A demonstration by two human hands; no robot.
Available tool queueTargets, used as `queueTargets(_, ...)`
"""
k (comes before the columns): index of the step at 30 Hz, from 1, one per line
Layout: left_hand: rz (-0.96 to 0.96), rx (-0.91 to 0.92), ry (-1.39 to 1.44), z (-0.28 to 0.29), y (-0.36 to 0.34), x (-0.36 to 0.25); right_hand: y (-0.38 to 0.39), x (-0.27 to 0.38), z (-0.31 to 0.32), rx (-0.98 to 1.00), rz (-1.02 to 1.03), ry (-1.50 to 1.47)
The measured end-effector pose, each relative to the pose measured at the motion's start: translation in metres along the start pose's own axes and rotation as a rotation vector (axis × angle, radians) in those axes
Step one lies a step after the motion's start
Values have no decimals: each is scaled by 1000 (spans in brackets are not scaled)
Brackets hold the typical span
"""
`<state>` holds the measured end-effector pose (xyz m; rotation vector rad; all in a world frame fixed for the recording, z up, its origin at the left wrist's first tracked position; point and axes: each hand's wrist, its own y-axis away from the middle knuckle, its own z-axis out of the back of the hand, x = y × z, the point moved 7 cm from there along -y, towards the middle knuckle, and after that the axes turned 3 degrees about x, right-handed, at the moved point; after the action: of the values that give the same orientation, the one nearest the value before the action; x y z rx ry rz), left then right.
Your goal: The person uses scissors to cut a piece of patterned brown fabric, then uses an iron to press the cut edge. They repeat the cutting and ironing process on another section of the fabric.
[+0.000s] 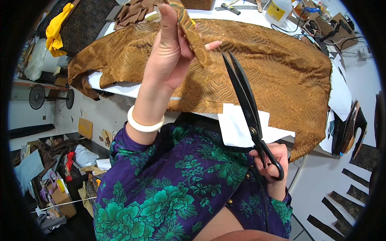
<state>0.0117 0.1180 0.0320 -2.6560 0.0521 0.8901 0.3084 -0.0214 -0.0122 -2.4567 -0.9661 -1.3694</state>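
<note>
My left hand [169, 52] is raised over the table, gripping a narrow folded strip of golden-brown patterned fabric [191, 36]. My right hand [271, 162], lower at the right, has its fingers in the handles of large black scissors [251, 116], whose long blades point up and away from me, slightly parted at the tips. Behind the scissors a white paper piece [235, 130] lies at the near edge of a wide golden-brown brocade cloth [301, 88] spread over the table.
A folded brown cloth [132, 16], a box cutter [229, 8] and a plastic bottle [277, 12] sit along the far side. Cables and papers [339, 102] are at the right. Piled materials [56, 180] and a black fan [37, 96] are at the left.
</note>
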Motion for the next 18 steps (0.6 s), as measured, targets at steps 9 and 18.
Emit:
queueTargets(9,-190,-481,-280,-11,22,-10,0,3,3,-61,51,18)
queueTargets(18,-230,-512,-331,-15,26,-11,0,4,8,-73,54,36)
